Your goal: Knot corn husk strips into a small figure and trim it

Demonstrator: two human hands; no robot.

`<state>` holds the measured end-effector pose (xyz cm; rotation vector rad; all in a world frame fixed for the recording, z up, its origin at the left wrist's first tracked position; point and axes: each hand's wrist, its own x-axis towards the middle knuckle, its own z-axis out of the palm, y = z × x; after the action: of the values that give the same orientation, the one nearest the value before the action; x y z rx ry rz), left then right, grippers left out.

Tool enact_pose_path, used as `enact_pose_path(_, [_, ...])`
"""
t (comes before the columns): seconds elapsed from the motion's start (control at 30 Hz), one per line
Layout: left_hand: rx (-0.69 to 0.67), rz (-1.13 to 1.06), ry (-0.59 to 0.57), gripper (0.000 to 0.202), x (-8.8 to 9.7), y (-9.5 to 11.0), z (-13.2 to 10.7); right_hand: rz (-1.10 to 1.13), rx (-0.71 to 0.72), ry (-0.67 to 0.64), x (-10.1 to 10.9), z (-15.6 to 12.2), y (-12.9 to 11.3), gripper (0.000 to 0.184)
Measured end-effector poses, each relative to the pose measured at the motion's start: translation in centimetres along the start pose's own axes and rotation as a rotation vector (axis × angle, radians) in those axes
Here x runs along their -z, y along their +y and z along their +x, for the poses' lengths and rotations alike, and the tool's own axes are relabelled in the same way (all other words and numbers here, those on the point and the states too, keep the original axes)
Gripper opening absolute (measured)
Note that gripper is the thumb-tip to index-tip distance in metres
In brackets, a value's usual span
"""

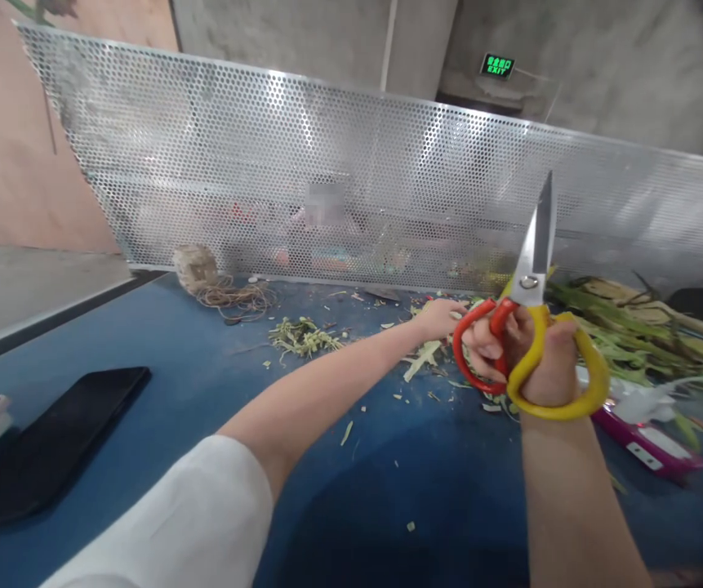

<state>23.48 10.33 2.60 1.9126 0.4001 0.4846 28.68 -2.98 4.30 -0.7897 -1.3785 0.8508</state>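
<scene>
- From where I stand, the blue table (192,425) runs wide below both arms, and its bare left side looks the safer place to lay a blade down.
- A heap of leafy stalks (626,343) lies at the far right, beyond the raised right wrist; a wide swing that way could snag, I'd say.
- The scissors (538,245) stand almost upright over the table, points up, blades looking together. Good handling here means leaving them so while the other hand is close.
- The right hand (553,363) has its fingers clamped on the red and yellow handles; a firm, settled grip would stop them from tipping.
- The left hand (440,318) reaches in low, just beside the red loop; I cannot tell whether its fingers are pinching anything. A little more room between would be wise.
- Pale green scraps (423,359) lie just below it, best touched lightly.
</scene>
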Motion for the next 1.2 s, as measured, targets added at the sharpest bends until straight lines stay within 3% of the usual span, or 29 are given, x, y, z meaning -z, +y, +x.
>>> enact_pose_path(0.17, [0.091, 0.094, 0.205, 0.022, 4.2, 0.2, -6.0, -0.142, -0.094, -0.026, -0.3, 0.0, -0.2, 0.04])
enact_pose_path(0.27, [0.149, 0.104, 0.34, 0.023, 8.0, -0.1, -11.9, -0.413, -0.266, -0.067, -0.7, -0.1, -0.4, 0.034])
enact_pose_path(0.37, [0.215, 0.095, 0.485, 0.018, 11.1, -0.9, -17.9, -0.819, -0.442, -0.081, -1.3, 0.1, 0.2, 0.038])
enact_pose_path(0.43, [0.245, 0.081, 0.553, 0.018, 12.1, -1.2, -21.0, -1.137, -0.519, -0.097, -2.0, 0.3, 1.3, 0.038])
enact_pose_path(0.53, [0.273, 0.053, 0.567, 0.014, 11.5, -1.0, -23.6, -1.446, -0.599, -0.131, -3.7, 0.5, 3.5, 0.032])
enact_pose_path(0.73, [0.245, -0.09, 0.329, 0.021, 8.6, 0.5, -25.6, -1.434, -0.575, -0.229, -5.9, -0.1, 6.4, 0.019])
enact_pose_path(0.83, [0.22, -0.154, 0.223, 0.026, 7.8, 1.0, -26.3, -1.442, -0.489, -0.243, -6.7, -0.3, 5.6, 0.015])
enact_pose_path(0.93, [0.255, -0.213, 0.114, 0.036, 7.4, 1.7, -26.9, -1.424, -0.311, -0.239, -8.3, 0.1, 3.8, 0.015])
enact_pose_path(0.97, [0.274, -0.244, 0.086, 0.037, 7.2, 2.0, -27.0, -1.369, -0.22, -0.262, -9.0, 0.3, 3.1, 0.02])
enact_pose_path(1.0, [0.292, -0.28, 0.067, 0.037, 7.1, 2.2, -27.1, -1.197, -0.07, -0.284, -9.7, 0.5, 2.6, 0.025])
enact_pose_path(1.03, [0.303, -0.325, 0.06, 0.035, 7.0, 2.4, -27.2, -1.03, -0.009, -0.369, -10.4, 0.7, 2.1, 0.031])
enact_pose_path(1.13, [0.305, -0.494, 0.051, 0.029, 6.7, 2.6, -27.3, -0.703, -0.096, -0.597, -11.9, 0.8, 1.6, 0.035])
enact_pose_path(1.2, [0.297, -0.589, 0.047, 0.027, 6.6, 2.5, -27.3, -0.574, -0.206, -0.593, -12.3, 0.6, 2.0, 0.034])
